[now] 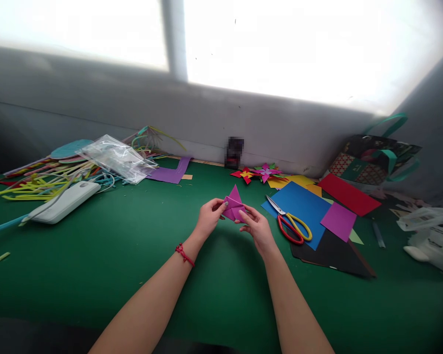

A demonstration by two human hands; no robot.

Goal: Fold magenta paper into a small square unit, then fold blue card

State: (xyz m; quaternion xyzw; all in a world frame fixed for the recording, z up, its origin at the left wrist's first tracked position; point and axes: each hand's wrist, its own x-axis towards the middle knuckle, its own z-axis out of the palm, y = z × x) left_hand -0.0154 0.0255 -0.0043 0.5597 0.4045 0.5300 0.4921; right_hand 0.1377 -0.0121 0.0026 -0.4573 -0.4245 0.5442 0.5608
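A folded piece of magenta origami paper (235, 202) is held up over the green table (140, 265), a pointed flap rising at its top. My left hand (208, 217) pinches its left edge between thumb and fingers. On the opposite side, my right hand (257, 228) grips the lower right corner, thumb on the front face. Creases cross the paper's front. To the right of my hands lie scissors (290, 223) with one red and one yellow handle, on a blue paper sheet (300, 201).
Behind my hands sit folded paper stars (266, 172). At right are a red sheet (349, 194), a magenta square (338, 221), black paper (332, 253), a plastic bag (433, 246) and a gift bag (358, 167). Left are a white power strip (64, 202), colourful strips (33, 189) and a clear bag (120, 160).
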